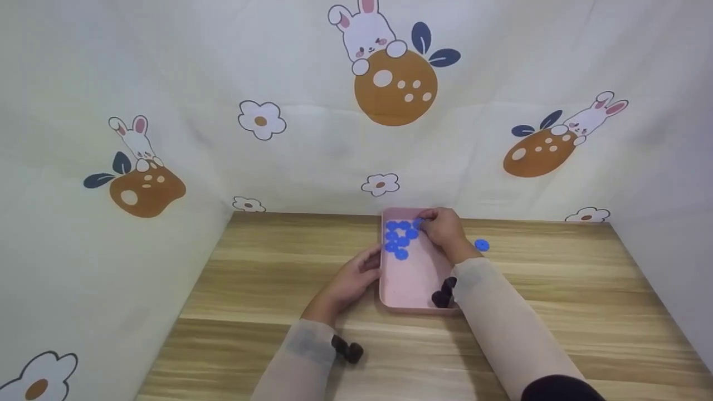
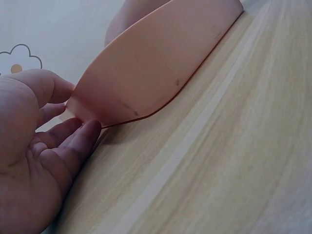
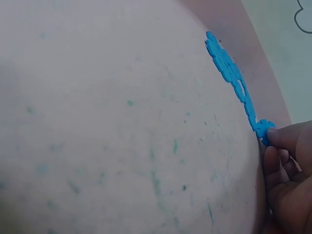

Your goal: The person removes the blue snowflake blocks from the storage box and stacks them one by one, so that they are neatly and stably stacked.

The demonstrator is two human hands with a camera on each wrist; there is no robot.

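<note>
A pink rectangular tray (image 1: 412, 284) stands on the wooden table. Several blue notched plastic discs (image 1: 401, 241), like snowflake building pieces, lie flat side by side in its far left part. Over the far right part of the tray, my right hand (image 1: 447, 233) pinches one more blue disc (image 3: 263, 127) between thumb and finger, right at the end of the group; whether it is joined to them I cannot tell. My left hand (image 1: 352, 281) rests its fingertips against the outside of the tray's left wall (image 2: 146, 68), the fingers spread and only slightly bent.
A loose blue disc (image 1: 482, 245) lies on the table (image 1: 267, 278) to the right of the tray. A cream cloth (image 1: 312, 161) printed with rabbits and oranges hangs behind and along both sides. Dark wrist cameras (image 1: 348, 350) are strapped to both wrists.
</note>
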